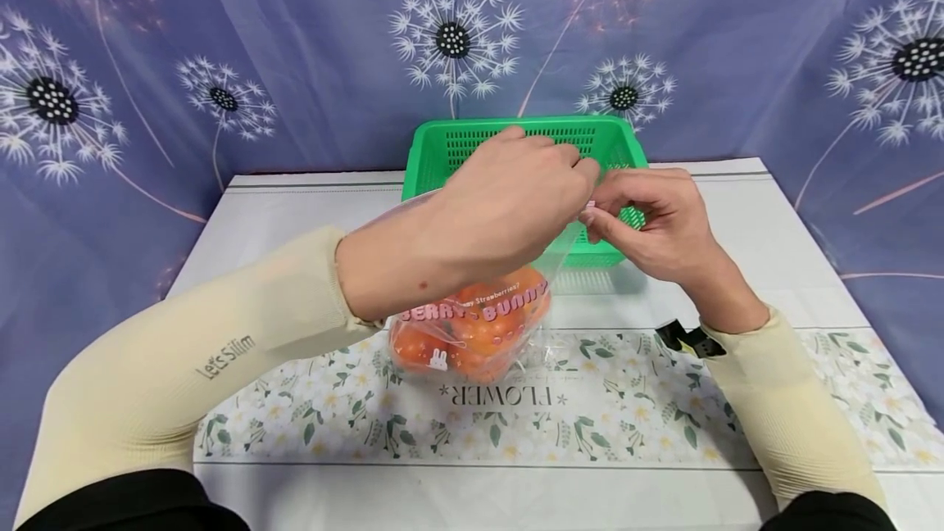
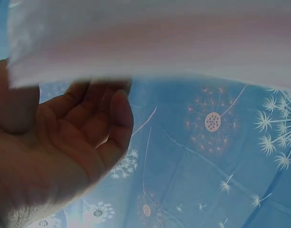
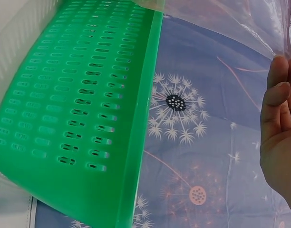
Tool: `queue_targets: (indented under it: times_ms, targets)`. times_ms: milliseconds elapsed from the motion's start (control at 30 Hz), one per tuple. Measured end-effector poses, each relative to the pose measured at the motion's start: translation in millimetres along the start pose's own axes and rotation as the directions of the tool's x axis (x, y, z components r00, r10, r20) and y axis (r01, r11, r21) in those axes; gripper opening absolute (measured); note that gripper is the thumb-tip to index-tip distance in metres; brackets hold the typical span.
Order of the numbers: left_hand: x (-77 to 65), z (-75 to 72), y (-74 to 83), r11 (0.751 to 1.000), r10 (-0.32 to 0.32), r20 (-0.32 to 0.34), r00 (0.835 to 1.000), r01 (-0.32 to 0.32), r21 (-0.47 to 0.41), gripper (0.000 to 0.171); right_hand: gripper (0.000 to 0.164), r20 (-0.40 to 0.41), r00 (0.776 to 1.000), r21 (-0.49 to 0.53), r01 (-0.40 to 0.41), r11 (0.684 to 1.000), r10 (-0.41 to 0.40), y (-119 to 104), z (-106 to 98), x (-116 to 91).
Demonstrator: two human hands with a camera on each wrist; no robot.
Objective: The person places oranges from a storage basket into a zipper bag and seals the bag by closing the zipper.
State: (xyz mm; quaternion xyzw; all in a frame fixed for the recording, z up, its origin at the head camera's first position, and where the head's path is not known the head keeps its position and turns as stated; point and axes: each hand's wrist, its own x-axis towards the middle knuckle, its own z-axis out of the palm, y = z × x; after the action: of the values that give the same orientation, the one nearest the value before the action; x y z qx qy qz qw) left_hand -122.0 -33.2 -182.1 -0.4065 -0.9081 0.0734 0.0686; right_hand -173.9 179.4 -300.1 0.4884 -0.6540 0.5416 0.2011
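A clear plastic bag (image 1: 472,311) with pink "Berry Bunny" lettering holds several round orange fruits (image 1: 420,347), which look like mandarins. It leans upright on the table, partly behind my left forearm. My left hand (image 1: 519,195) is at the bag's upper edge, fingertips close to the right hand; the back of the hand hides its grip in the head view. In the left wrist view, a blurred sheet of the bag (image 2: 160,52) crosses above the curled fingers. With thumb and forefinger, my right hand (image 1: 660,220) pinches the bag's top corner.
Behind the bag stands a green perforated basket (image 1: 516,123), partly covered by both hands. A white tablecloth (image 1: 310,203) with a floral band covers the table. A purple dandelion-print curtain (image 1: 332,39) hangs behind and at both sides.
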Motion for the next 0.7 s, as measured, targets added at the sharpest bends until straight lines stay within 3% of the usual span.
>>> queue_targets:
  times_ms: [267,700]
  targets:
    - [0.4,6.5,-1.0,1.0,0.008,-0.01,1.0,-0.007,0.026,0.015,0.032,0.017,0.999,-0.009,0.042,0.999,-0.042,-5,2,4]
    - [-3.6,10.1,-4.9,0.999,0.04,-0.021,0.999,-0.041,-0.012,0.017,0.034,0.01,0.998,0.041,0.057,0.998,-0.058,-12,6,6]
